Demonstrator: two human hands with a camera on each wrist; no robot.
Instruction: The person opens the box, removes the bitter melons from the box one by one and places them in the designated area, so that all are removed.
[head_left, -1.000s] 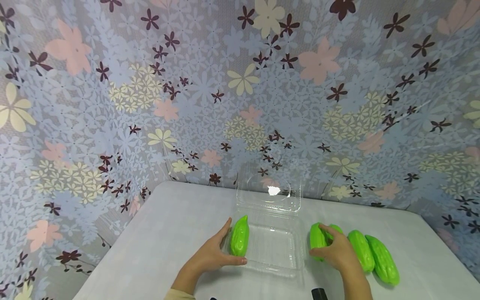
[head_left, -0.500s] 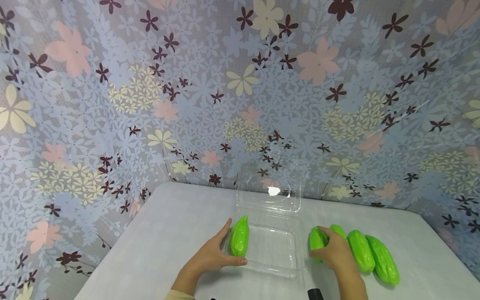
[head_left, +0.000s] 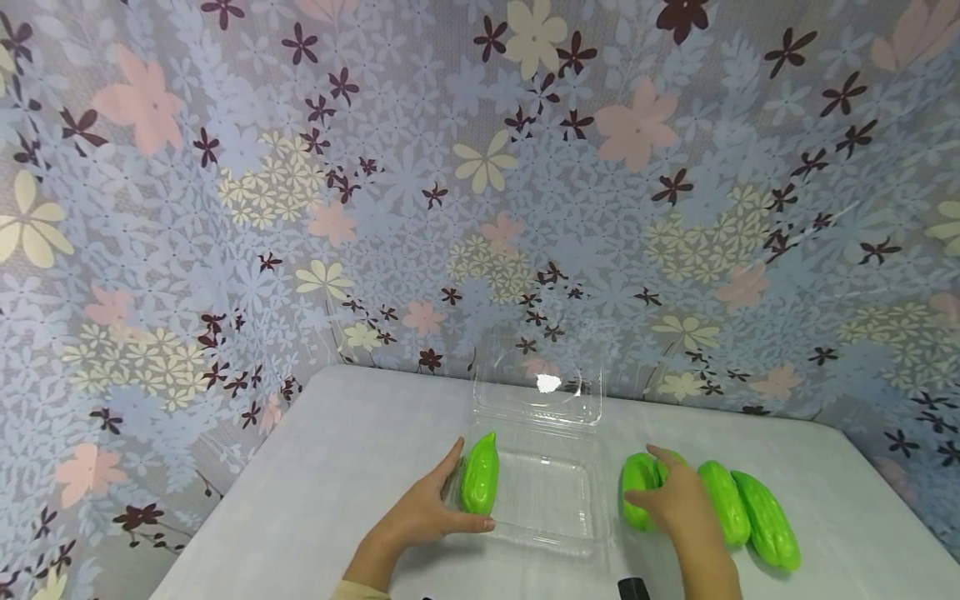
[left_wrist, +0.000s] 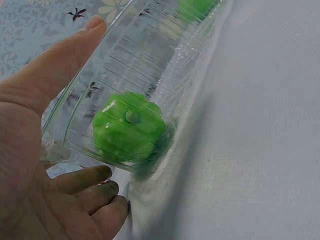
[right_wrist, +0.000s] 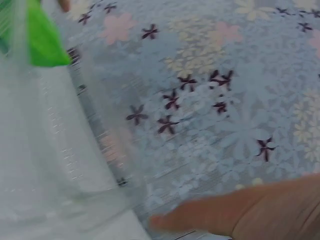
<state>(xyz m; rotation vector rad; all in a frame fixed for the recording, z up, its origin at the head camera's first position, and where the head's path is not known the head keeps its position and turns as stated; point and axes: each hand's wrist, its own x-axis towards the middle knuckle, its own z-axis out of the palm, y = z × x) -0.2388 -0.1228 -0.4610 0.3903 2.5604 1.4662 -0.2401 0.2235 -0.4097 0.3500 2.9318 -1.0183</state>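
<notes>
clear plastic clamshell box [head_left: 551, 500], lid open and standing upright at the back, on a white table [head_left: 337, 467] before a flowered backdrop [head_left: 480, 167]. one green gourd [head_left: 480, 476] inside the box, lying along its left wall; its stem end shows through the wall in the left wrist view [left_wrist: 131, 127]. left hand [head_left: 429, 510] cups the box's left side from outside, fingers straight up along the wall, thumb laid along the near edge. right hand [head_left: 678, 500] rests on a second green gourd [head_left: 637, 490] just right of the box, fingers loosely curved over it; whether they grip it cannot be told. two more green gourds [head_left: 750, 515] lie side by side to its right.
</notes>
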